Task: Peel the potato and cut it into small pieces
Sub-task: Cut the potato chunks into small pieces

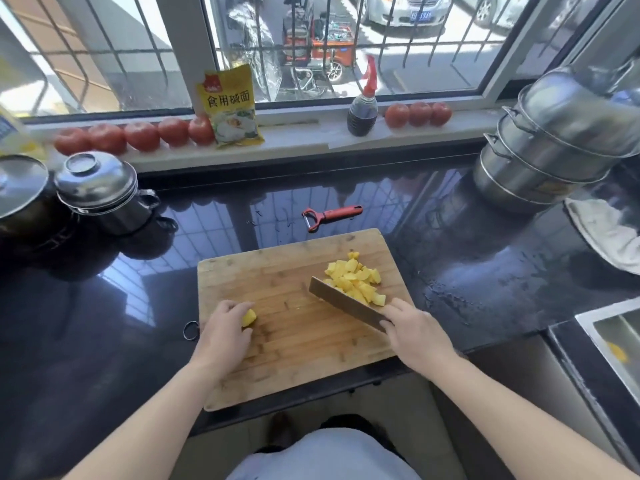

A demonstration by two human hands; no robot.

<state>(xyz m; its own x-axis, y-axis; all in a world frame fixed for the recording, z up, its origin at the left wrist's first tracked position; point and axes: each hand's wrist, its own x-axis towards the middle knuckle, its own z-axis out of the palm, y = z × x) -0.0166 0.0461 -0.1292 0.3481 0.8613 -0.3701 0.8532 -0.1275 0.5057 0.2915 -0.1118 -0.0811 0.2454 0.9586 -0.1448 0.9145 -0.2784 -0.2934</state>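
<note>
yellow peeled potato cubes point(355, 280) piled, left hand point(225, 332) gripping potato chunk point(249, 317), right hand point(414, 336) gripping cleaver point(343, 301)

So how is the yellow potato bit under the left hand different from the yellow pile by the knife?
The potato chunk under the left hand is one single, bigger piece; the pile of small yellow potato cubes is many little ones. The chunk sits alone near the wooden cutting board's left side; the pile is gathered at the right, against the steel knife blade. Both are peeled and yellow.
</note>
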